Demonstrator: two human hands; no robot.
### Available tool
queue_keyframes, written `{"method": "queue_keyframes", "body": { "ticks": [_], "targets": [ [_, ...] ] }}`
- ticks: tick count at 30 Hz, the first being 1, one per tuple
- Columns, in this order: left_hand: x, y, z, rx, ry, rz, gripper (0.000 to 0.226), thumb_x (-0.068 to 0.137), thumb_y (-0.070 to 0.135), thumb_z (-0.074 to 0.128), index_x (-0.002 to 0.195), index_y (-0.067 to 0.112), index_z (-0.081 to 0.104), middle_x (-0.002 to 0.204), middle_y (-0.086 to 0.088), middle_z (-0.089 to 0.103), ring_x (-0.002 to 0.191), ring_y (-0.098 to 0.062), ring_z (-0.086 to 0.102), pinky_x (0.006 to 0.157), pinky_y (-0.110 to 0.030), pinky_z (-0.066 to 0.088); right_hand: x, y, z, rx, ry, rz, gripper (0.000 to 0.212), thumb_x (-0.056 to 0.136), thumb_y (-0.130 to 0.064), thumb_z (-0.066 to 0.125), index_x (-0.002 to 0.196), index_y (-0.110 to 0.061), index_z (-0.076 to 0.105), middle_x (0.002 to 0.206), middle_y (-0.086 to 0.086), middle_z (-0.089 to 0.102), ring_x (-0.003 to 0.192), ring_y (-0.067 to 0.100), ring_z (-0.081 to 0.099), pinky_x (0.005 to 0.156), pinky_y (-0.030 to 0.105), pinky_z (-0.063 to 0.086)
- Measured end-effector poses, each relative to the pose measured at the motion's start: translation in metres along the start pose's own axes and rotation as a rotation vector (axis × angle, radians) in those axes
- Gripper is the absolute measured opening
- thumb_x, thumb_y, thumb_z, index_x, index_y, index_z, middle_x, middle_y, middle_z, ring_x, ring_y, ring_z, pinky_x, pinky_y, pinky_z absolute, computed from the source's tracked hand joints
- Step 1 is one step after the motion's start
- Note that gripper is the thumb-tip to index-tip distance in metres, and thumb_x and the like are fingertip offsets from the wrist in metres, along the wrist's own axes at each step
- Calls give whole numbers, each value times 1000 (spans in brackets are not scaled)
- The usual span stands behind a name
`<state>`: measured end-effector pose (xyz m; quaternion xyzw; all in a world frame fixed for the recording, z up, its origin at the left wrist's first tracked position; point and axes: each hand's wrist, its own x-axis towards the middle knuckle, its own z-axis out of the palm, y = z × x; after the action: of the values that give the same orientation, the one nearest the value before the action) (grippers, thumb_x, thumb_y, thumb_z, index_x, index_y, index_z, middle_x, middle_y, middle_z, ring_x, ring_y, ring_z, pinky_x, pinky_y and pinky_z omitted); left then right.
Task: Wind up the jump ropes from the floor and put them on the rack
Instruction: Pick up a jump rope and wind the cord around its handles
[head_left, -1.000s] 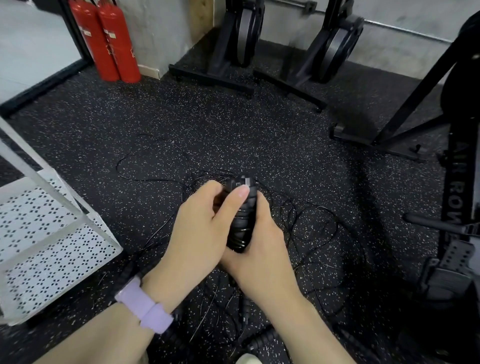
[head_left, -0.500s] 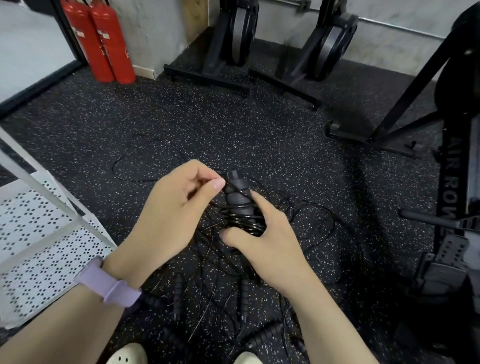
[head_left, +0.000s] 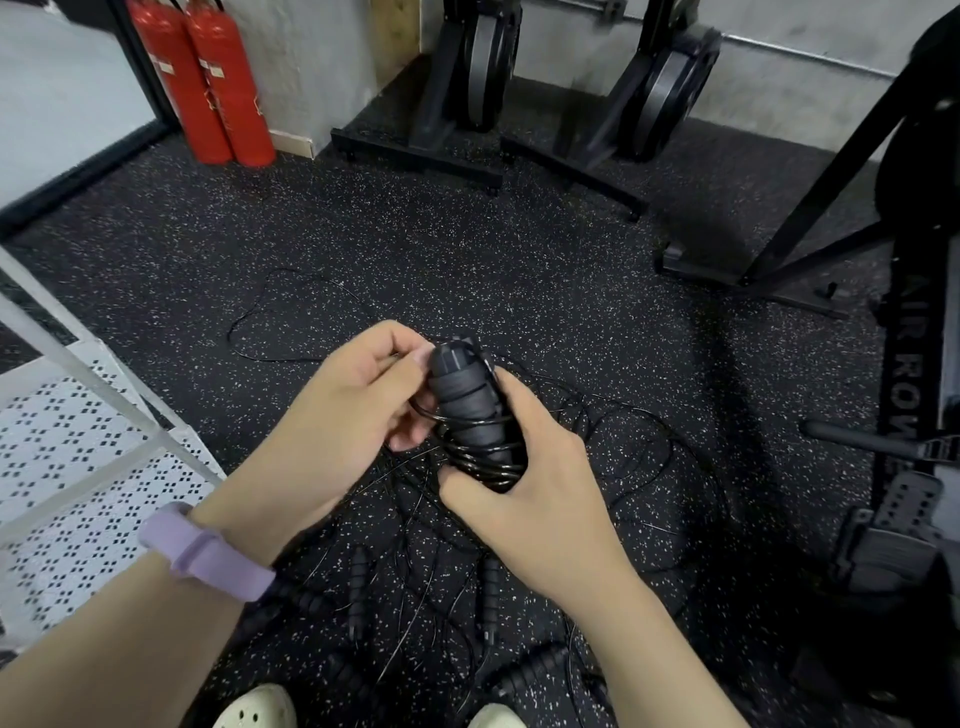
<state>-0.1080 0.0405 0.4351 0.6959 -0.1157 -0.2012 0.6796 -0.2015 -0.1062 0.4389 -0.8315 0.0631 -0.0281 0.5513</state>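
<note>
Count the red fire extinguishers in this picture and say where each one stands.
2. One fire extinguisher stands at the top left by the dark frame edge; the second fire extinguisher stands right beside it, against the grey wall. Their tops are cut off; none seems hidden.

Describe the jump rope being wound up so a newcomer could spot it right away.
On the speckled black floor beside the white rack, find the hands. The jump rope is the black ribbed handles with cord coiled around them, gripped by the right hand; the others lie loose below.
</note>
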Motion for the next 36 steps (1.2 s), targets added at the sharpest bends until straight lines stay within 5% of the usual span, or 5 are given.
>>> {"method": "queue_keyframes", "body": {
  "ticks": [14,19,23,32,36],
  "targets": [
    [-9,8,-1,106,-199,-189,16,104,10,52,97,-4,48,64,-2,45,53,-6,40,49,-26,25,2,8,2,-35,145,-95,58,79,-22,78,128,-43,56,102,-12,71,91,13,67,78,26,52],
    [-13,-2,2,323,23,9,17,100,20,60,85,27,64,73,8,68,59,0,54,64,-25,43,4,16,5,-122,130,-41,99,77,-31,76,155,-58,22,119,-16,68,97,8,66,90,38,56],
    [-11,0,5,196,147,91,20,101,18,59,106,34,70,93,9,75,71,-2,62,65,-23,51,5,16,2,-179,97,-47,103,80,-31,80,156,-59,16,117,-19,67,99,6,67,89,34,55],
    [-11,3,10,198,159,109,18,101,17,58,102,24,75,83,1,74,67,3,60,64,-8,47,6,23,3,-257,93,-51,103,78,-40,80,152,-58,12,120,-21,63,100,6,67,87,37,56],
    [-12,2,9,230,141,122,11,97,33,63,102,32,73,87,9,74,73,2,63,72,-13,50,6,24,2,-232,138,-49,82,74,-42,84,130,-58,27,118,-33,52,103,-8,59,82,20,51]
  ]
}}
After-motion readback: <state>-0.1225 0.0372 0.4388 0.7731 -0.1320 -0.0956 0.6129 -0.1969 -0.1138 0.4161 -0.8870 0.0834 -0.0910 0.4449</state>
